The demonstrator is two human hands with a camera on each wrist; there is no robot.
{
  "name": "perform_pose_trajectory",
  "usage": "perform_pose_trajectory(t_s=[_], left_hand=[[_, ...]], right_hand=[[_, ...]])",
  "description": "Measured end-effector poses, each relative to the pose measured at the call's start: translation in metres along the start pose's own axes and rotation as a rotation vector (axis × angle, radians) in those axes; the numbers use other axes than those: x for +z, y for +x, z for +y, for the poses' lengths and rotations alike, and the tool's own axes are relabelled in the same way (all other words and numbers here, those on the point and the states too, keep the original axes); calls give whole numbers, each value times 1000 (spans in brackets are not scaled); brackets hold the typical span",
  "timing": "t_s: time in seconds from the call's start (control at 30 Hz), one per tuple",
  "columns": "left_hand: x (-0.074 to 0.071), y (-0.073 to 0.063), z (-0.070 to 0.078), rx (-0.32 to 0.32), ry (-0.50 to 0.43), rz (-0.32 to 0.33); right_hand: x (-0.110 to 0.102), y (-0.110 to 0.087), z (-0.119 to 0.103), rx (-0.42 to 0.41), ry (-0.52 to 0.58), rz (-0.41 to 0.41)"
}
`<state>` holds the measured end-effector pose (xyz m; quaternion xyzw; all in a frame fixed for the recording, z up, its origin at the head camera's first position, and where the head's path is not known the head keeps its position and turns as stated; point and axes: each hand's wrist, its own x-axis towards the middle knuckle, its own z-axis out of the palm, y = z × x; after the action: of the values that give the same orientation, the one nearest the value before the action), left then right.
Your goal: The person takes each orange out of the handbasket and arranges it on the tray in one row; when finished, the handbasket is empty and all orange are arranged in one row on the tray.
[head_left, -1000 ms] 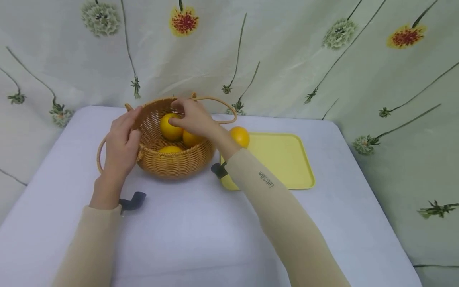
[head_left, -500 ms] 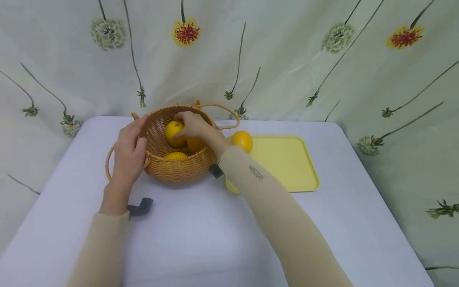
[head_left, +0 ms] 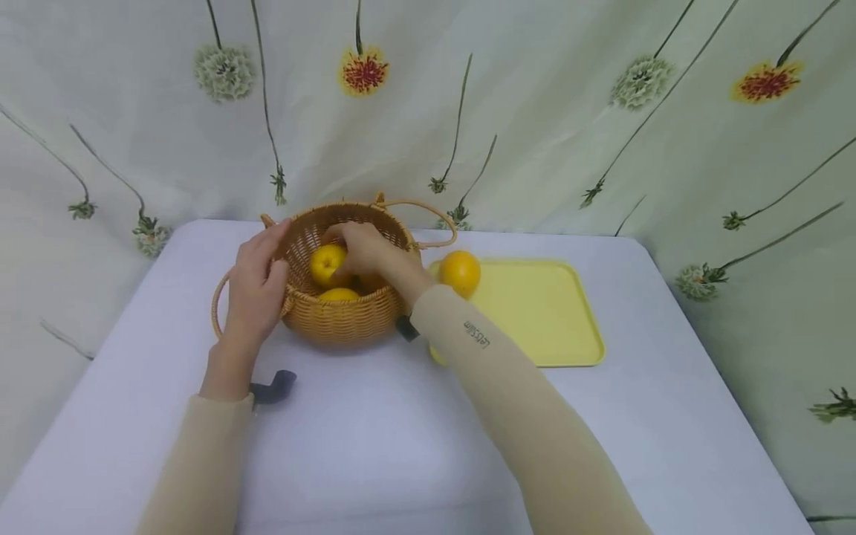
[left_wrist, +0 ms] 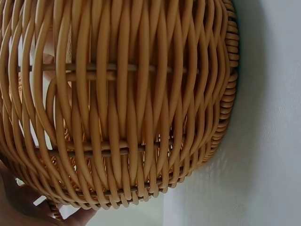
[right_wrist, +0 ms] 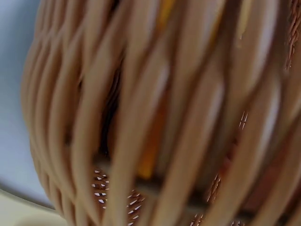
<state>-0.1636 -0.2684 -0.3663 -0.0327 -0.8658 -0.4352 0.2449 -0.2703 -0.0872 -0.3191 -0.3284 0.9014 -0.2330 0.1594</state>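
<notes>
A round wicker basket stands on the white table in the head view, with a few oranges inside. My left hand holds the basket's left side, fingers reaching to the rim. In the left wrist view part of that hand shows at the lower left, beside the weave. Inside the basket, my right hand curls at the right side of an orange; its fingertips are partly hidden. A second orange sits near the front wall. Another lies mostly hidden beneath the right hand. Blurred weave fills the right wrist view.
Right of the basket lies a yellow tray, with one orange at its back left corner. Looped wicker handles stick out from the basket's sides. A flower-printed cloth hangs behind the table.
My right hand has sunk a little deeper into the basket. The orange beside it has shifted left and lower within the basket. My left hand stays at the basket's side. The head view has shifted slightly.
</notes>
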Motion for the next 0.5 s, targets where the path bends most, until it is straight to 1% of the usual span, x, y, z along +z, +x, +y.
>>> perform_pose_trajectory(t_s=[0.1, 0.17, 0.3, 0.4, 0.5], left_hand=[[0, -4, -1, -13, 11, -16], [0, -5, -1, -11, 15, -17], [-1, -2, 1, 0, 19, -3], [-1, 1, 3, 2, 24, 1], [-2, 1, 2, 1, 27, 2]], right_hand=[[5, -2, 0, -17, 14, -52], [6, -3, 0, -9, 19, -54], [4, -3, -1, 13, 26, -58], [2, -3, -2, 46, 38, -88], [2, -3, -3, 61, 25, -128]])
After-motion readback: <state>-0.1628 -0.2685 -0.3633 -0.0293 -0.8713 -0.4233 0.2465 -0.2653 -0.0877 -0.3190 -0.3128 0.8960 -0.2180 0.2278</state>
